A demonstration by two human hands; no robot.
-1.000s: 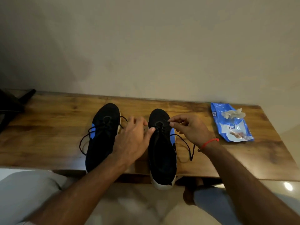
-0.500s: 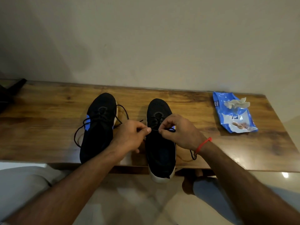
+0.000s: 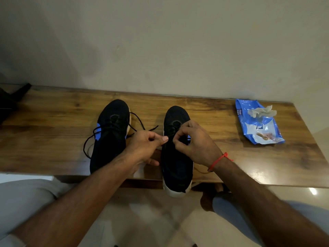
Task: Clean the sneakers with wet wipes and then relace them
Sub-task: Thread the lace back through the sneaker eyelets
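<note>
On the wooden table (image 3: 44, 136) we see the left black sneaker (image 3: 110, 136), laces loose, toe to the wall. Our left hand (image 3: 146, 148) pinches a black lace (image 3: 151, 129) end between thumb and forefinger. Our right hand (image 3: 194, 145), fingers curled, pinches lace over the right black sneaker (image 3: 175, 168), whose heel overhangs the table edge. Far right lies the blue wet wipes pack (image 3: 258, 125), a crumpled wipe (image 3: 260, 112) on it.

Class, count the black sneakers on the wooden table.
2. One black knit sneaker lies left of the left hand; the other black sneaker lies under both hands, its heel overhanging the table's near edge.
</note>
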